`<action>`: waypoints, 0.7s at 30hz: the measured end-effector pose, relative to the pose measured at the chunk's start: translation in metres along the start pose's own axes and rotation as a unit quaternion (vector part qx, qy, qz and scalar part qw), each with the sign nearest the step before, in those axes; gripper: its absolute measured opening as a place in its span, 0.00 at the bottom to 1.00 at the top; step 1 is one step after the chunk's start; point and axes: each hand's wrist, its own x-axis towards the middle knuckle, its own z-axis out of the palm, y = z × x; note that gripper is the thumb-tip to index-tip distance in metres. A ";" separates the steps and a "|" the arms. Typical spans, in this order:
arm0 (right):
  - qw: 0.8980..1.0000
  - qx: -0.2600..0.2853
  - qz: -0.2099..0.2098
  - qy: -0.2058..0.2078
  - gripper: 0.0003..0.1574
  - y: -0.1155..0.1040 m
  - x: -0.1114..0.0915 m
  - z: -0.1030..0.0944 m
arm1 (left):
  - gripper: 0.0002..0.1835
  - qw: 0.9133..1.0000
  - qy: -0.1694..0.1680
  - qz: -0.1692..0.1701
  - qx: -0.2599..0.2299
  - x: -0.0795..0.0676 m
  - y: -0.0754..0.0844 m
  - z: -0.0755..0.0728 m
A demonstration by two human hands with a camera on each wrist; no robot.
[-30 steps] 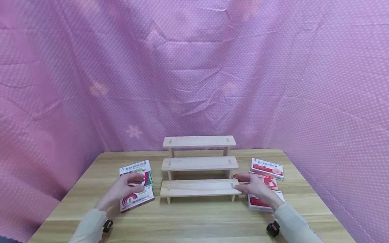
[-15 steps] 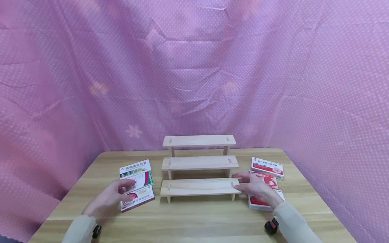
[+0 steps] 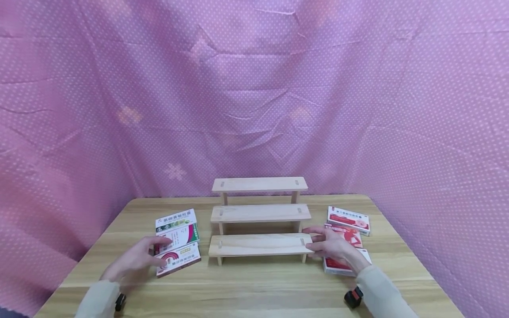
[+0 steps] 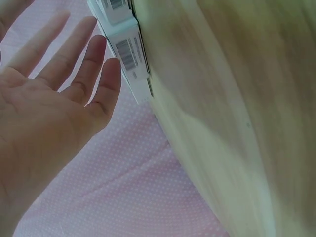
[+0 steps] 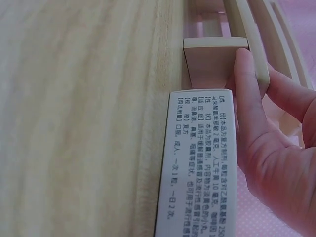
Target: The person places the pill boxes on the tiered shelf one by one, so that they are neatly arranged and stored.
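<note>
A three-step wooden display stand (image 3: 260, 245) stands mid-table. My right hand (image 3: 332, 245) holds the right end of its lowest board. In the right wrist view the thumb (image 5: 245, 74) lies along the board's edge near the leg, with another finger on the far side. My left hand (image 3: 135, 257) hovers at the left stack of medicine boxes (image 3: 187, 257), its fingertips over their left ends. The left wrist view shows its fingers (image 4: 89, 61) spread and relaxed, holding nothing, beside box ends printed with barcodes (image 4: 127, 54).
Right of the stand, red and white medicine boxes (image 3: 349, 219) lie overlapping, partly behind my right forearm. A white box side with printed text (image 5: 197, 163) fills the near part of the right wrist view. Pink dotted cloth (image 3: 254, 110) hangs around the wooden table (image 3: 254, 291).
My left hand has drawn back left and towards me, uncovering more of the left boxes. My right hand stays at the board's end, its fingers shifted only slightly.
</note>
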 end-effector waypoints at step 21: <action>1.000 -0.004 0.007 0.001 0.40 -0.001 0.000 0.000 | 0.32 0.998 -0.051 0.012 -0.031 -0.008 -0.002 -0.001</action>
